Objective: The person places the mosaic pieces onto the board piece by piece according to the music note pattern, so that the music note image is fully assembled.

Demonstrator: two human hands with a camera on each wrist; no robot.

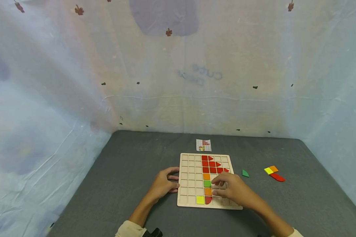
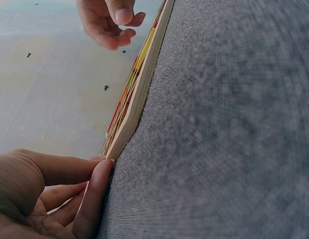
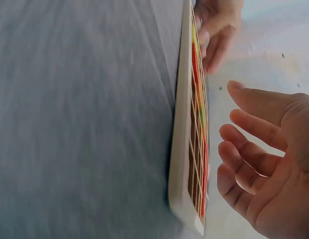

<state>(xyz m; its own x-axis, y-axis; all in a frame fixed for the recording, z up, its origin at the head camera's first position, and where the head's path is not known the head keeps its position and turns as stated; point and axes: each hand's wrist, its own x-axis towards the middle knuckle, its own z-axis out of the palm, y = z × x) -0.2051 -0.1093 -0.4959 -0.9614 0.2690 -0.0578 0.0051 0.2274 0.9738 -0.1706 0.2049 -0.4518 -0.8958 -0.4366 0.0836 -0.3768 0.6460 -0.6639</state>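
Note:
A wooden grid board (image 1: 188, 184) lies on the dark cloth, with red squares and pointed red pieces in its upper rows. Below them a column runs orange, green, orange, then a rounded red piece (image 1: 208, 200) beside a yellow square (image 1: 200, 200). My left hand (image 1: 163, 184) is at the board's left side; in the left wrist view its thumb and a finger (image 2: 97, 191) pinch the edge. Over the board's lower right hovers my right hand (image 1: 232, 189), fingers loosely bent. The right wrist view shows nothing between its thumb and fingers (image 3: 244, 162).
A small printed pattern card (image 1: 203, 145) lies behind the board. To the right are a green quarter-round piece (image 1: 245, 173), a yellow square (image 1: 268, 171), an orange square (image 1: 274, 168) and a rounded red piece (image 1: 277, 177). Patterned curtains (image 1: 166, 108) surround the table.

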